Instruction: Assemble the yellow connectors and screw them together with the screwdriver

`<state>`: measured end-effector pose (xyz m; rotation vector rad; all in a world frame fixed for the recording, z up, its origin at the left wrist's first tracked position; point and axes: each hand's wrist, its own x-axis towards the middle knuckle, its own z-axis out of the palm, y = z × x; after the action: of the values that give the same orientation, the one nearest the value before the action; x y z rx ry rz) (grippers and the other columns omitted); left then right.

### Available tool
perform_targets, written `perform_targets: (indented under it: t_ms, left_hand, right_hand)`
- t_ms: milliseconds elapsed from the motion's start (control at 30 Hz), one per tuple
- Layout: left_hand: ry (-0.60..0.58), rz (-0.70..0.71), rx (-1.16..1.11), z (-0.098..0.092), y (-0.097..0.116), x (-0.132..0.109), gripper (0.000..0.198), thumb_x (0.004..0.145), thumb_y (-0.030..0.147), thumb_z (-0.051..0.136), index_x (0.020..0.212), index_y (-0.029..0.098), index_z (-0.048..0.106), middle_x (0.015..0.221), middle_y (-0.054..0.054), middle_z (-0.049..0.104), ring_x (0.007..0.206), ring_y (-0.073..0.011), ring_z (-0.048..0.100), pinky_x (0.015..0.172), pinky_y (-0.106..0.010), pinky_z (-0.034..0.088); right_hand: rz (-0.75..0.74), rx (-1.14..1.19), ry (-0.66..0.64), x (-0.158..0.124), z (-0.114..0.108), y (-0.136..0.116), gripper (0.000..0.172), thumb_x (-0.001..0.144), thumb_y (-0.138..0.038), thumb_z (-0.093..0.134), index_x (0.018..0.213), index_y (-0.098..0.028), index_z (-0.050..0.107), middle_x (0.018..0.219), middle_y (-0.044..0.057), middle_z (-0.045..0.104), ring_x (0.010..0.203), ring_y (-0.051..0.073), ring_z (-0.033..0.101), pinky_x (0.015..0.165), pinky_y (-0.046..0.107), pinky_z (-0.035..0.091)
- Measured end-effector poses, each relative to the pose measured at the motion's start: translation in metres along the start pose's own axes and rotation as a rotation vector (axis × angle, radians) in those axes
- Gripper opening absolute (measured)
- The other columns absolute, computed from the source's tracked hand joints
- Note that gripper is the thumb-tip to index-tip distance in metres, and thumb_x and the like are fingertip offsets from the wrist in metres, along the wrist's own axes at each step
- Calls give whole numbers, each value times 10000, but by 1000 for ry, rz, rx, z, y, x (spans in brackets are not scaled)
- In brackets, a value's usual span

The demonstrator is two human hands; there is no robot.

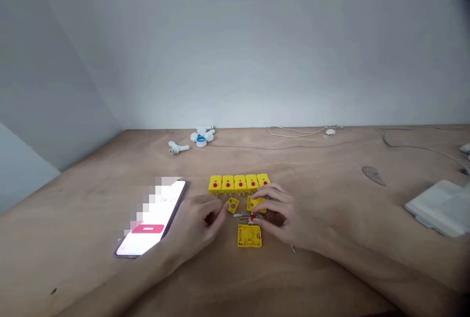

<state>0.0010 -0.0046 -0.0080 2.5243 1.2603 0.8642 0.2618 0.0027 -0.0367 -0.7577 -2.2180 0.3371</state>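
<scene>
My left hand point(201, 219) is closed in a pinch, its fingertips on the edge of a small yellow plastic plate point(233, 205) with a round hole. My right hand point(277, 211) is open, fingers apart and curved over a yellow housing half point(251, 203), which they partly hide. Its thumb tip is beside a small red button point(252, 219) among metal pieces point(240, 216); whether it touches the button I cannot tell. Nearer to me, an open yellow case half point(249, 236) lies with its hollow side up.
Several yellow boxes with red buttons point(240, 184) stand in a row behind my hands. A lit phone point(157, 219) lies at the left. White plastic fittings point(201, 138) and a thin cord point(293, 134) are near the wall. A white object point(438, 207) lies at the right.
</scene>
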Motion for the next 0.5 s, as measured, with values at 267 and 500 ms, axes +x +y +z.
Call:
perform_targets:
  t_ms: [267, 500]
  left_hand:
    - [-162, -95, 113, 3, -3, 2, 365, 958, 230, 444, 638, 179, 612, 554, -9, 591, 486, -143, 517, 500, -258, 281]
    - [-181, -62, 12, -1, -3, 2, 411, 1028, 342, 406, 748, 175, 656, 586, -14, 600, 500, -149, 530, 505, -256, 336]
  right_hand:
    - [15, 16, -35, -2, 5, 2, 45, 923, -258, 733, 952, -258, 768, 1126, 69, 720, 1103, 265, 609, 974, 481, 529]
    - [14, 24, 57, 0, 0, 4, 63, 918, -248, 728, 966, -265, 765, 1122, 77, 722, 1095, 272, 631, 956, 481, 533]
